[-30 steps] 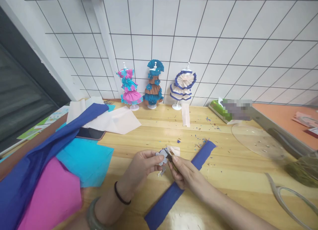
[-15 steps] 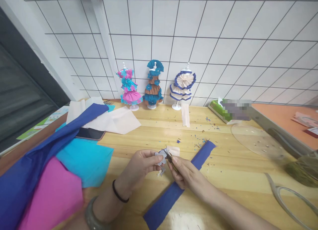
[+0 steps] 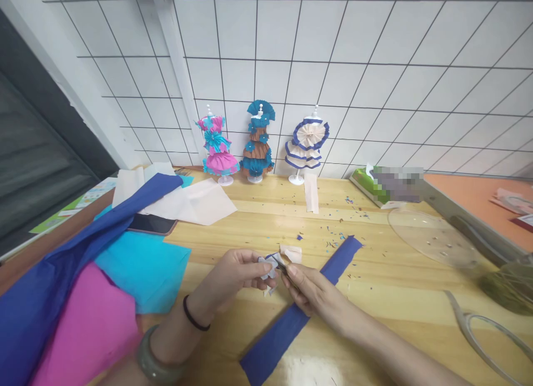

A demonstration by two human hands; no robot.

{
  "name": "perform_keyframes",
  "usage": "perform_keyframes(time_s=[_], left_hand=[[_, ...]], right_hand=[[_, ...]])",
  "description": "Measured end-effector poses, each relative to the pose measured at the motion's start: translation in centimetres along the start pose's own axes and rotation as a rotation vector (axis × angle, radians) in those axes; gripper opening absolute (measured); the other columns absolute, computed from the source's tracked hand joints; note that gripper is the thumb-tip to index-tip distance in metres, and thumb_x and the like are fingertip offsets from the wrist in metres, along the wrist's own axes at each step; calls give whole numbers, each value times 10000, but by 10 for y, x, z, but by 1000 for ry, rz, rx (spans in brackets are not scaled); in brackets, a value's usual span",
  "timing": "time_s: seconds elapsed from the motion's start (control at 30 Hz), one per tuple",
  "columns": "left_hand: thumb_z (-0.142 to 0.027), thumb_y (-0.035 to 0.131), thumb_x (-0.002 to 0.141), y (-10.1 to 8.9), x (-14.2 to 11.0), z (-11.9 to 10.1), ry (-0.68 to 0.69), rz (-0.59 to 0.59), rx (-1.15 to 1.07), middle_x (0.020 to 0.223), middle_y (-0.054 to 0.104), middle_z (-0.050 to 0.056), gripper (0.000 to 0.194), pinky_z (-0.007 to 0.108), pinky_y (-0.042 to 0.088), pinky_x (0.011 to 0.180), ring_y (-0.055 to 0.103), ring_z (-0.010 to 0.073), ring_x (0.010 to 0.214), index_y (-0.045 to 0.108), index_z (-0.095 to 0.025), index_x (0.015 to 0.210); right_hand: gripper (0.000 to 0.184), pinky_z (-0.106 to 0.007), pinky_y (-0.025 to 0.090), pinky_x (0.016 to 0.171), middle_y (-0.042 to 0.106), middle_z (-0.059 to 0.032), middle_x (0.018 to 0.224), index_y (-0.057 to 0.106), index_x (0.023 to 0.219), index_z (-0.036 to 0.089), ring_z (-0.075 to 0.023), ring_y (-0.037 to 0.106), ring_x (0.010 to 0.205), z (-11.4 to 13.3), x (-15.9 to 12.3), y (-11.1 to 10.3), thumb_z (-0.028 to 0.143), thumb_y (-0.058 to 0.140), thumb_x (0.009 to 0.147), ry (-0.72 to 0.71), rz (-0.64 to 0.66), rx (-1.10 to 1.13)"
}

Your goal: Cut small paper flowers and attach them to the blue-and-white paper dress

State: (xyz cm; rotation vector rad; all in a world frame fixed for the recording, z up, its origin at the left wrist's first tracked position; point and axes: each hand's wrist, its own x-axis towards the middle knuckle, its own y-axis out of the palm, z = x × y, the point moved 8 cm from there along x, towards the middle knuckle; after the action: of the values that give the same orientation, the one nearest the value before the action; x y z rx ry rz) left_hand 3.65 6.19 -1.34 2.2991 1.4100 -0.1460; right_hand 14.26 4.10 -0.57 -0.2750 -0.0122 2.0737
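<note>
The pale paper cut-out (image 3: 268,265) is at the centre of your dial, held just above the wooden table (image 3: 250,225), twelve being toward the wall. Three miniature dress forms look finished: pink-and-turquoise at eleven (image 3: 220,161), teal-and-brown at twelve, cream-and-blue at one. Your cut-out already has lobed edges and pale snippets (image 3: 266,292) lie below it, so the cutting seems under way; how much edge is left is too small to tell.

Counting down by size, you have one long royal-blue sheet (image 3: 62,275) at nine, one magenta sheet (image 3: 95,319) between eight and nine, one main turquoise sheet (image 3: 141,275) at nine, and off-white paper (image 3: 204,202) at ten, perhaps two sheets. One blue strip (image 3: 275,347) runs from about half past six to nearly three, beneath your right hand (image 3: 308,289). That hand is wrapped around one pair of scissors (image 3: 282,265); your left hand (image 3: 237,272) pinches the one cut-out. One cream strip (image 3: 311,196) lies at one, a smaller cream piece (image 3: 293,255) at two. Blue scraps (image 3: 300,237) around two are too many to count.
</note>
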Motion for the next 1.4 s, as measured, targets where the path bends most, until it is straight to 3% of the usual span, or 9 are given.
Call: perform_keyframes(time_s=[0.63,1.03,1.4], left_hand=[[-298,605,727,2,1,2,35,-14,-68,730,647,85,200,297,440,669,586,156,667,642,-101,725],[-304,646,677,0,1,-6,76,-67,68,676,668,65,195,254,433,643,591,149,652,650,-113,634],[-304,657,659,1,2,-7,84,-85,45,647,664,59,192,256,440,634,593,152,630,645,-117,615]], right_hand=[[468,-211,223,400,290,73,487,395,649,187,-74,269,415,-4,3,1,604,292,834,15,-38,74],[448,-202,222,400,271,76,503,417,691,180,-72,251,429,-10,2,3,580,294,848,26,-2,119],[458,-205,229,403,279,71,507,411,688,187,-79,257,432,-7,1,1,610,302,827,44,-22,111]])
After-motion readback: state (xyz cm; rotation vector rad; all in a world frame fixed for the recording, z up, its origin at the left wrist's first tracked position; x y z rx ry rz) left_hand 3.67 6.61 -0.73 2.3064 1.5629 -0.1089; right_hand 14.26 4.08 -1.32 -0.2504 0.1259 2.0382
